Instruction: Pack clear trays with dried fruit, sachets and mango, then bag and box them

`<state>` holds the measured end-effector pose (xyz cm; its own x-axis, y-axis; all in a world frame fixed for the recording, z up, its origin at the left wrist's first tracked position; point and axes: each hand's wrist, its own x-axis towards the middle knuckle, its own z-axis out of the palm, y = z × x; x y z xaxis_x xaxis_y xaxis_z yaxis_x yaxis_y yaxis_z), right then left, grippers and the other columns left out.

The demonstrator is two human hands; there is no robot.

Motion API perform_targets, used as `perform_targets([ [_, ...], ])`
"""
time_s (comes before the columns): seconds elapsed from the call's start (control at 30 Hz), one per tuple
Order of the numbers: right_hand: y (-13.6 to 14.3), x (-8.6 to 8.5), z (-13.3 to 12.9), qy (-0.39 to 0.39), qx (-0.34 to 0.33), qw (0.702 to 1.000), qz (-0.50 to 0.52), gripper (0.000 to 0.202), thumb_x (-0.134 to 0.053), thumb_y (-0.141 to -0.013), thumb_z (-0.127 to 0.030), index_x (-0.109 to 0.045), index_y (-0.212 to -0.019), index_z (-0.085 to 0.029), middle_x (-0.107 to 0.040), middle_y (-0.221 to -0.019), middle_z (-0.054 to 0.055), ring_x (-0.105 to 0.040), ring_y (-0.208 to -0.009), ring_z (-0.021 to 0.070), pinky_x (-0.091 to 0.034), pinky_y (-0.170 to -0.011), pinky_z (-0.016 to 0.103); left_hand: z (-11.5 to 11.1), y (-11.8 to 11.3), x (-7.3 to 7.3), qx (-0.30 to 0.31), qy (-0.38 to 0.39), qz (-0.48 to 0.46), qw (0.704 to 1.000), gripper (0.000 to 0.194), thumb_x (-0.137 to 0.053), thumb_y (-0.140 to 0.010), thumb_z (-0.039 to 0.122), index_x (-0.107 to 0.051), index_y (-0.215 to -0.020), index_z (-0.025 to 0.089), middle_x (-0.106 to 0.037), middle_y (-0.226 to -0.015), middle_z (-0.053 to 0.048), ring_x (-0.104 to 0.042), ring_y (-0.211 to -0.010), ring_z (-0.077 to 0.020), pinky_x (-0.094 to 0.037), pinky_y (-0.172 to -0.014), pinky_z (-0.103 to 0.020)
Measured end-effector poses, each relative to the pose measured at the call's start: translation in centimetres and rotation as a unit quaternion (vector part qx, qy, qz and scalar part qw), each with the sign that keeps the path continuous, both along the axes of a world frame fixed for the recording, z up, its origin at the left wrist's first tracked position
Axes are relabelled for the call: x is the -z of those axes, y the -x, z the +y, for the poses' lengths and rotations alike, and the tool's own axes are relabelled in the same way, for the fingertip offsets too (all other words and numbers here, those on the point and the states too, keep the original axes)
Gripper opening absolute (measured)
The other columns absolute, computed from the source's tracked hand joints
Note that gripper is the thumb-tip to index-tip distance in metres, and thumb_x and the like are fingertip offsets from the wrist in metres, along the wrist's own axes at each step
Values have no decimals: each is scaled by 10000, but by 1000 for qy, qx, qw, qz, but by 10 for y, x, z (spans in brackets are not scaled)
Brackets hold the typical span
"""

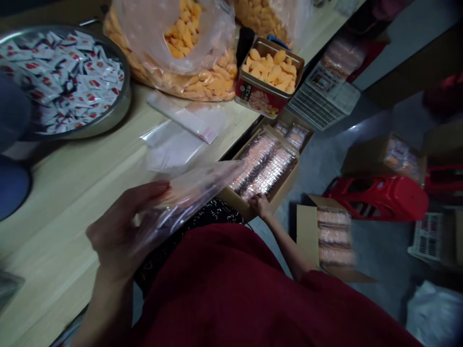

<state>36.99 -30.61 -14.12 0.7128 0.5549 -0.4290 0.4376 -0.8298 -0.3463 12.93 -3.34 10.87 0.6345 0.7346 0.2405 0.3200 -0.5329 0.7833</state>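
Note:
My left hand (123,224), closed, grips a clear plastic bag (188,190) with pale orange and dark print, held over the table's front edge. Whether anything is inside the bag I cannot tell. Down to the right, my right hand (261,206) reaches into a cardboard box (284,185) with its fingers curled at the near end of the rows. Shiny wrapped packs (269,168) stand there in two tight rows. What the fingers hold, if anything, is hidden. Flat clear bags (173,144) lie on the table (119,154) just beyond my left hand.
A steel bowl (126,91) of small white-and-red sachets stands at the left. Behind are a large bag of orange snacks (213,79) and a red tin (256,99) full of them. On the floor are a red stool (405,197), an open carton (307,231) and a white crate (318,103).

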Motion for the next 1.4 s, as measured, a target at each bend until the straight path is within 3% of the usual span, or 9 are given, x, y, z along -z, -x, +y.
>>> perform_targets([
  [0.13, -3, 14, -6, 32, 11, 999, 10, 180, -623, -910, -217, -742, -1025, -146, -704, -1175, 120, -646, -1054, 197, -467, -898, 243, -5, -3, 13, 86, 3, -25, 996, 291, -682, -913, 294, -718, -1201, 276, -747, -1198, -11, -709, -1063, -211, -559, -975, -337],
  [0.33, -15, 24, -10, 74, 74, 994, 3, 253, -526, -971, -256, -726, -1073, -139, -746, -1081, 152, -691, -943, 219, -473, -795, 267, -11, -11, 23, 89, 71, -14, 993, 283, -704, -894, 378, -748, -1150, 266, -758, -1165, -27, -714, -1047, -234, -567, -968, -345],
  [0.53, -41, 26, -1, 65, 108, 992, 6, 311, -576, -907, -178, -726, -1177, -138, -761, -1088, 153, -707, -944, 229, -488, -811, 268, -8, -36, 38, 142, 150, 57, 977, 294, -680, -896, 462, -768, -1113, 283, -774, -1114, -21, -721, -999, -239, -563, -943, -342],
  [0.73, -43, 19, -10, 18, 70, 997, 42, 200, -646, -897, -237, -755, -1019, -121, -754, -971, 108, -683, -862, 202, -508, -776, 265, -10, -49, 65, 167, 126, 80, 975, 324, -654, -914, 472, -753, -1158, 283, -764, -1141, -23, -706, -1012, -230, -521, -989, -328],
  [0.87, -18, 7, -26, -46, 30, 998, 20, 512, -755, -822, -319, -644, -1310, -211, -650, -1262, 96, -617, -1145, 228, -503, -977, 334, -14, -43, 71, 123, 137, 76, 980, 319, -649, -920, 457, -744, -1174, 288, -763, -1147, -10, -709, -1016, -219, -518, -967, -292],
  [0.97, -1, 11, -31, -87, 36, 995, 13, 731, -856, -677, -325, -610, -1360, -237, -594, -1327, 116, -564, -1216, 289, -484, -1033, 435, -16, -40, 71, 98, 147, 79, 981, 312, -641, -919, 459, -757, -1147, 280, -767, -1138, -8, -710, -1010, -220, -524, -926, -275],
  [1.13, -5, 45, -18, -85, 104, 990, 47, 188, -668, -805, -230, -730, -945, -120, -717, -958, 87, -642, -894, 216, -521, -811, 304, -18, -41, 70, 104, 146, 83, 980, 351, -640, -907, 496, -765, -1131, 257, -774, -1114, -22, -707, -996, -241, -527, -895, -282],
  [1.27, -25, 63, -14, -81, 136, 985, 65, 107, -631, -834, -191, -697, -798, -115, -679, -731, 30, -594, -701, 147, -477, -675, 238, -13, -50, 79, 162, 140, 100, 972, 339, -594, -945, 480, -740, -1144, 248, -769, -1106, -28, -707, -973, -229, -533, -873, -294],
  [1.4, -44, 69, -17, -89, 155, 980, 83, 147, -691, -917, -275, -678, -895, -130, -680, -846, 15, -624, -745, 128, -533, -713, 269, -11, -83, 103, 284, 100, 97, 949, 281, -552, -985, 398, -718, -1119, 215, -754, -1102, -54, -693, -989, -216, -520, -916, -321],
])
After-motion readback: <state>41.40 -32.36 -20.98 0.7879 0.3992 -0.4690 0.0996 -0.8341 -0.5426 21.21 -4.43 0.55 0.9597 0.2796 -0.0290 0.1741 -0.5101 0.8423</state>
